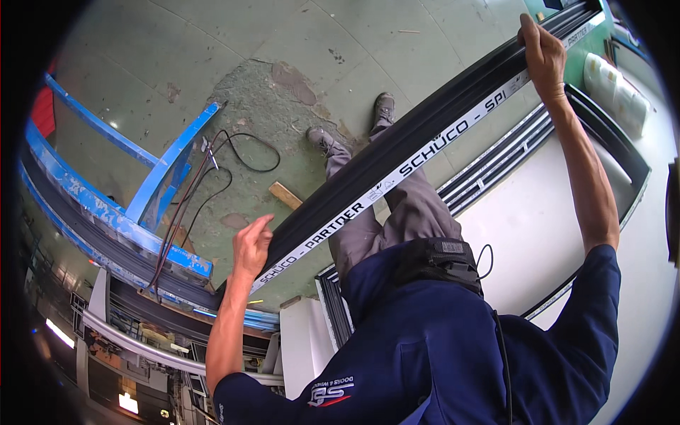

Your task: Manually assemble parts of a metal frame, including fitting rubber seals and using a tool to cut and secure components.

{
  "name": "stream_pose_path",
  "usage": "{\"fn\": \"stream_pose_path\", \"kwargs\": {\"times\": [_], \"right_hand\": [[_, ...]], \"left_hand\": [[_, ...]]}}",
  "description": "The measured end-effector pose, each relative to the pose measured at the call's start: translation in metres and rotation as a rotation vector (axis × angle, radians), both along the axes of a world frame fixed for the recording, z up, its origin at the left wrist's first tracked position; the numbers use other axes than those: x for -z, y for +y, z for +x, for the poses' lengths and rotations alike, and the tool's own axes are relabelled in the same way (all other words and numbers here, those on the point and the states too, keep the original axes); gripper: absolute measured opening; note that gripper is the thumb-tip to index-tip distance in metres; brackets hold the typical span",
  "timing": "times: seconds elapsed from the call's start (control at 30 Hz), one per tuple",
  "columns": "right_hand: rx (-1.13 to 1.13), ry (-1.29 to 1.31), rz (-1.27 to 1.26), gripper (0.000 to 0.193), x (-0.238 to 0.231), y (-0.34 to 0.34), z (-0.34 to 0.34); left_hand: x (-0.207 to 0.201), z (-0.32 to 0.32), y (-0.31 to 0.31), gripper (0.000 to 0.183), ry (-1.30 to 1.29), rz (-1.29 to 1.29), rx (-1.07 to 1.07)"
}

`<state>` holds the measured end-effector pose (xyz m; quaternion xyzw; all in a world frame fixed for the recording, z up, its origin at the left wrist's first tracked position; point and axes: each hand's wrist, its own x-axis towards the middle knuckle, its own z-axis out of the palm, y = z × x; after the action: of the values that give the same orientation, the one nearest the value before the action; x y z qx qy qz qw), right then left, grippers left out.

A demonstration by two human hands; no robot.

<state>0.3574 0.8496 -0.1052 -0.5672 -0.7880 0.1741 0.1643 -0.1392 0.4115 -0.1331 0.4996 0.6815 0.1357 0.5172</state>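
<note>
A long black ridged frame profile point(368, 159), with a white printed film strip along its near side, slants across my body from lower left to upper right. Close to its upper right end, my right hand point(544, 60) is closed over it, fingers wrapped round the edge. My left hand point(251, 246) is at the lower left end, forearm crossing over the profile. Its fingers curl against the far edge; part of that grip is hidden. I cannot see what supports the profile underneath.
A blue metal rack point(117, 219) holding dark profiles stands at left, with cables point(190, 202) hanging over it. A wood offcut point(285, 195) lies on the worn green floor. To the right are a white surface point(524, 219), several stacked profiles point(496, 161) and a wrapped white roll point(616, 95).
</note>
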Motion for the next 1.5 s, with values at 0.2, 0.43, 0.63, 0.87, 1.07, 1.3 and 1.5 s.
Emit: {"fn": "stream_pose_path", "kwargs": {"times": [0.2, 0.43, 0.63, 0.87, 1.07, 1.3, 1.5], "right_hand": [[0.138, 0.102, -0.033, 0.061, -0.013, -0.012, -0.021], [0.168, 0.068, -0.128, 0.059, -0.014, -0.009, -0.026], [0.041, 0.101, 0.107, 0.062, -0.001, -0.002, -0.017], [0.02, -0.001, 0.125, 0.047, -0.007, -0.006, -0.014], [-0.022, 0.067, 0.249, 0.047, -0.004, -0.001, -0.027], [-0.05, 0.098, 0.243, 0.045, -0.014, 0.002, -0.021], [-0.034, 0.132, 0.208, 0.045, -0.022, 0.006, -0.015]], "left_hand": [[-0.005, 0.039, 0.051, 0.066, -0.1, 0.044, 0.047], [-0.004, 0.059, 0.077, 0.059, -0.1, 0.12, 0.126], [0.002, 0.082, 0.106, 0.047, -0.138, 0.211, 0.141], [-0.001, 0.102, 0.135, 0.037, -0.152, 0.189, 0.257], [-0.003, 0.14, 0.189, 0.028, -0.169, 0.188, 0.331], [0.001, 0.201, 0.258, 0.04, -0.266, 0.146, 0.339], [-0.001, 0.255, 0.323, 0.042, -0.238, 0.162, 0.377]]}}
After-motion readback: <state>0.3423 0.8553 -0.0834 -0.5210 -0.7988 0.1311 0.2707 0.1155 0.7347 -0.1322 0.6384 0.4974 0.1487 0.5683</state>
